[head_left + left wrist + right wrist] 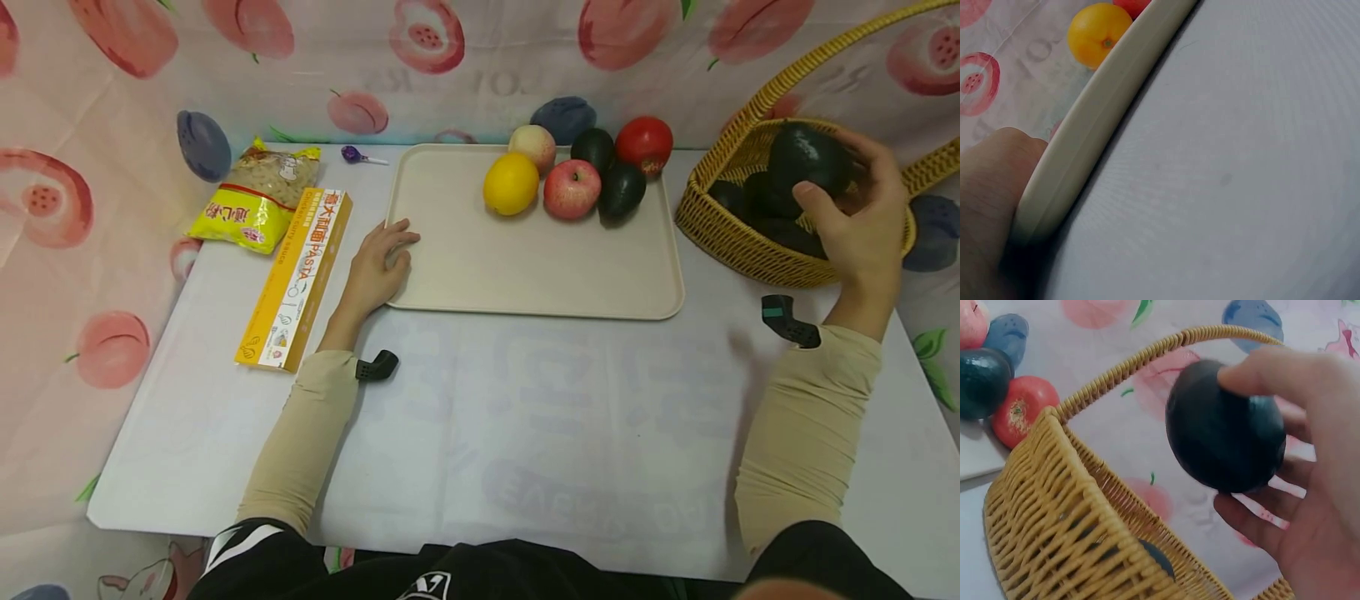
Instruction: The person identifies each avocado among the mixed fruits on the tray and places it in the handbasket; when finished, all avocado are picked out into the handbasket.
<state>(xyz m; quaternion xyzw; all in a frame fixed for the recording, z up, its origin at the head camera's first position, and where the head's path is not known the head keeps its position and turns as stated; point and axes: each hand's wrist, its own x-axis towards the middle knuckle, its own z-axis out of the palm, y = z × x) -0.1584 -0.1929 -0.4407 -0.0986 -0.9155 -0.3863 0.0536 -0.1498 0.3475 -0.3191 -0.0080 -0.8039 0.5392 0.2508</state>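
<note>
My right hand (870, 212) grips a dark green avocado (810, 158), thumb on one side and fingers on the other. In the right wrist view the avocado (1225, 428) is held above the rim of the wicker basket (1054, 506). More dark avocados (787, 237) lie inside that basket, partly hidden. On the left rim of the beige tray (480, 275) rests my left hand (378, 267), fingers loosely spread over the edge. The tray bears an orange (512, 183), an apple (572, 190), a peach (533, 147), a tomato (643, 144) and two avocados (622, 192).
Left of the tray lie a yellow pasta box (292, 279) and a yellow-and-clear food bag (258, 196). A purple lollipop (360, 156) is near the back edge. The basket's tall handle (795, 71) arches over it. A fruit-print cloth (487, 83) hangs behind the table.
</note>
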